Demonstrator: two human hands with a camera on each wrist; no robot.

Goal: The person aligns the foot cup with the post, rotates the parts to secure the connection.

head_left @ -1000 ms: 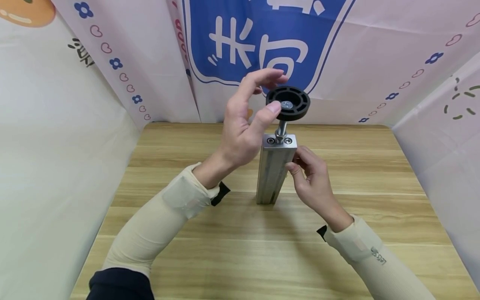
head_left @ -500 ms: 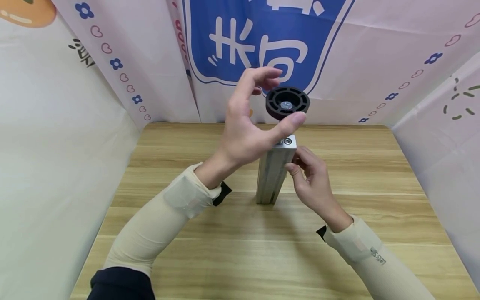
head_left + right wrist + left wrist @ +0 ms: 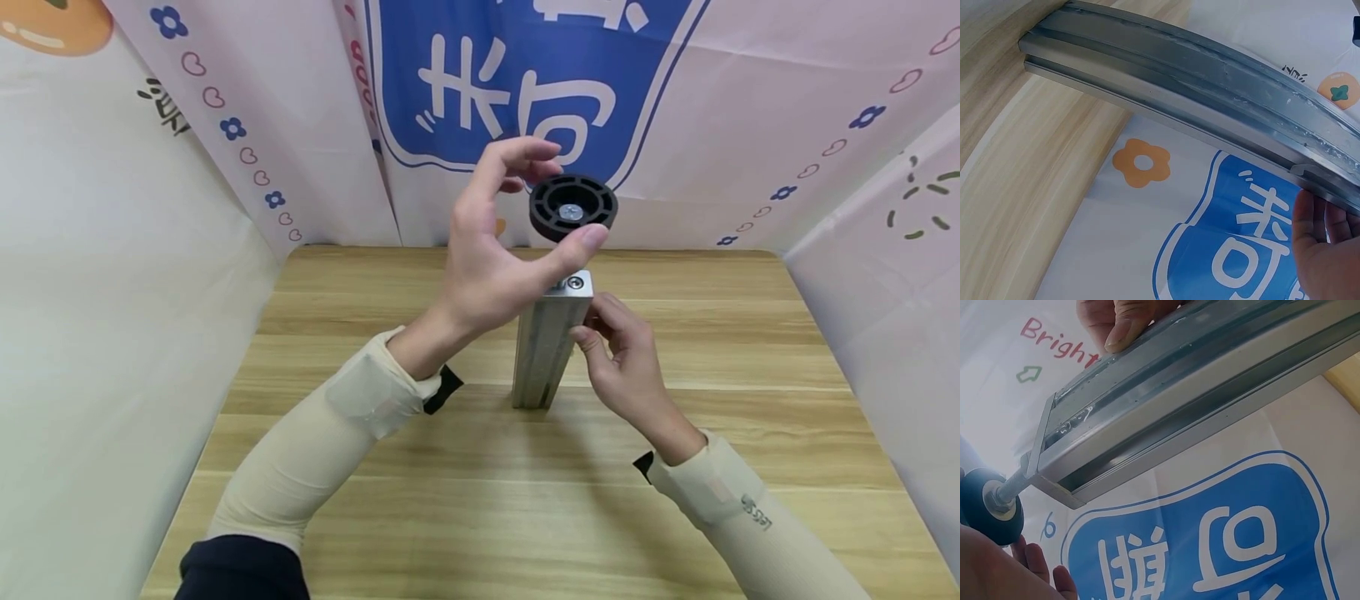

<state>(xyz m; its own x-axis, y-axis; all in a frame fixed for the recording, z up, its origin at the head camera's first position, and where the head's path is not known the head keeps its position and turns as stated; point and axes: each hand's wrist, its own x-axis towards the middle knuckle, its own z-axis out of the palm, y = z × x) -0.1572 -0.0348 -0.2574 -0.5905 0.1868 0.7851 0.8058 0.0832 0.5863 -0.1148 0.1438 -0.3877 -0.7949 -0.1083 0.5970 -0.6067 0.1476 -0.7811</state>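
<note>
A silver slotted aluminium profile (image 3: 543,350) stands upright on the wooden table. On its top end plate sits a threaded stem, seen as a metal stud (image 3: 1013,486) in the left wrist view, carrying a black round levelling foot (image 3: 572,204). My left hand (image 3: 483,258) curves around the foot, thumb across its near rim and fingers beyond its far left side. In the head view the thumb hides most of the stem. Lower down, my right hand (image 3: 626,358) holds the profile's right side between thumb and fingers; part of its grip is hidden behind the profile.
The wooden table (image 3: 480,517) reaches back to a printed cloth wall (image 3: 675,208) with a blue sign. White cloth sides (image 3: 112,292) close in the left and right.
My left thumb has swung rightward across the foot's near rim, then stays there. The foot shifts very slightly left. My right hand and the profile keep their places.
</note>
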